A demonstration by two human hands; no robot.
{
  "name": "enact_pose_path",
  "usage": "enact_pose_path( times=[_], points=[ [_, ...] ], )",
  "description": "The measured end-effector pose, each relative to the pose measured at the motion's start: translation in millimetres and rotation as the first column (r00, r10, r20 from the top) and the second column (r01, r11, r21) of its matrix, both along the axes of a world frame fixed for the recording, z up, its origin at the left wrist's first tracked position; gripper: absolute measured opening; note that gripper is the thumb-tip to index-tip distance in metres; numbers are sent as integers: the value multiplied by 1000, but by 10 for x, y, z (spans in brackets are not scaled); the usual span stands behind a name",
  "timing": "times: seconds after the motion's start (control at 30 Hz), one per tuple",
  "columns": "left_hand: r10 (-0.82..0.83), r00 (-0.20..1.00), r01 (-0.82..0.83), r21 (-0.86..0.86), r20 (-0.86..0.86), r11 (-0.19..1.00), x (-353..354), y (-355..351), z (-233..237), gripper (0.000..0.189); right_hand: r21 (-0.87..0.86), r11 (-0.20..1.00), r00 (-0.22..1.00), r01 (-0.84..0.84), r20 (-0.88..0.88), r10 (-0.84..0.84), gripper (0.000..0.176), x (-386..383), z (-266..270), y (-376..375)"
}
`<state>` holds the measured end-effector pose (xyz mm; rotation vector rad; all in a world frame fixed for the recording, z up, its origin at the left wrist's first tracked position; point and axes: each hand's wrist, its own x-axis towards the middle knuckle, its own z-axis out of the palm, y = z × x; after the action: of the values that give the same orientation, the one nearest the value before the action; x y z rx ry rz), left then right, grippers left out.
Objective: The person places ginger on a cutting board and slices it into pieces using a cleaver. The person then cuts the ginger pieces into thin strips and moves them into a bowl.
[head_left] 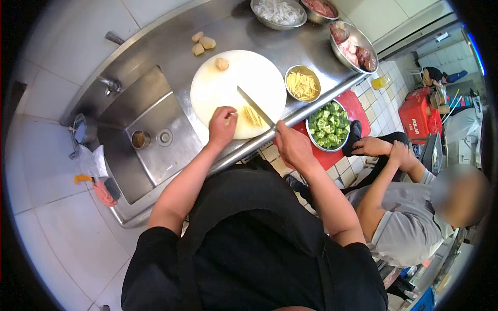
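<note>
My right hand (294, 145) grips the handle of a knife (255, 105), its long blade slanting across the round white cutting board (207, 85). Under and beside the blade lie thin yellow strips, which look like cut ginger (252, 117). Left of these strips, my left hand (223, 127) rests at the board's near edge with fingers curled in. Whether anything is between those fingers is hidden. A peeled ginger piece (222, 64) sits at the board's far side. Several more peeled pieces (207, 42) lie on the steel counter behind.
Right of the board stands a metal bowl of yellow strips (302, 86). Bowls of white slices (279, 11) and raw meat (350, 49) stand farther back. A steel sink (124, 168) is at left. Cut green vegetables (328, 126) fill a low bowl near a seated person (399, 217).
</note>
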<state>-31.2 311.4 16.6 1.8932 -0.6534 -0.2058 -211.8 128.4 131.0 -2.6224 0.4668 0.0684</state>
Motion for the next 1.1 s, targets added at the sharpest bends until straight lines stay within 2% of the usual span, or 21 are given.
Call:
enact_pose_path(
  times=[0.03,0.07,0.1,0.17,0.2,0.27,0.3,0.37,0.43,0.5,0.57,0.7,0.8,0.83,0.9,0.97,1.03,1.07,1.1],
  points=[
    [137,990,-139,-71,-31,988,24,65,92,15,-16,1000,997,-5,79,6,25,-57,17,-33],
    [177,983,-168,-180,38,969,72,139,181,15,-39,999,998,32,51,-30,28,-90,32,-50],
    [205,970,-180,-179,131,967,116,213,367,15,-32,999,998,38,55,-36,28,-103,21,-66],
    [219,953,-179,-195,210,964,195,249,627,18,-43,998,999,40,31,-39,28,-99,-6,-104],
    [221,951,-179,-194,217,964,221,233,717,18,-57,997,997,52,56,-49,35,-77,-62,-103],
    [-138,966,126,69,219,990,254,161,847,22,-73,997,998,38,57,-34,35,-53,-118,-109],
    [-238,956,223,99,173,970,220,72,773,30,-89,996,998,28,51,-23,36,-26,-121,-91],
    [-419,897,368,287,140,884,137,-76,752,32,-82,996,999,36,32,-34,38,7,-90,-44],
    [-425,901,384,297,88,874,112,-219,578,33,-117,993,998,-1,63,8,37,-6,-55,-28],
    [-444,896,415,309,28,856,116,-342,430,35,-87,996,999,29,22,-27,37,-53,-73,-11],
    [-405,914,387,350,-24,853,146,-448,335,34,-101,995,996,-27,85,35,38,-158,-196,-41],
    [-426,905,377,441,13,814,237,-543,324,31,-98,994,989,-52,131,65,38,-335,-207,-78],
    [-296,951,306,437,-94,846,355,-507,375,28,-80,997,988,-18,151,30,34,-524,-134,-61],
    [-305,948,315,441,-95,840,412,-495,367,28,-53,998,989,16,149,-8,32,-596,-134,-68],
    [-161,986,167,339,-48,926,517,-503,321,27,-28,998,988,53,145,-48,31,-728,-112,-72],
    [-194,981,192,275,-18,942,569,-560,136,29,168,966,967,197,130,-219,24,-837,-90,-65],
    [-376,890,302,284,257,910,537,-654,106,36,219,944,956,247,107,-274,22,-893,-172,-114],
    [-448,888,387,358,106,850,527,-660,95,41,268,918,941,294,85,-326,21,-921,-230,-142],
    [-451,887,390,357,102,849,494,-664,111,41,267,917,941,297,81,-329,21,-928,-276,-180]
  ],
)
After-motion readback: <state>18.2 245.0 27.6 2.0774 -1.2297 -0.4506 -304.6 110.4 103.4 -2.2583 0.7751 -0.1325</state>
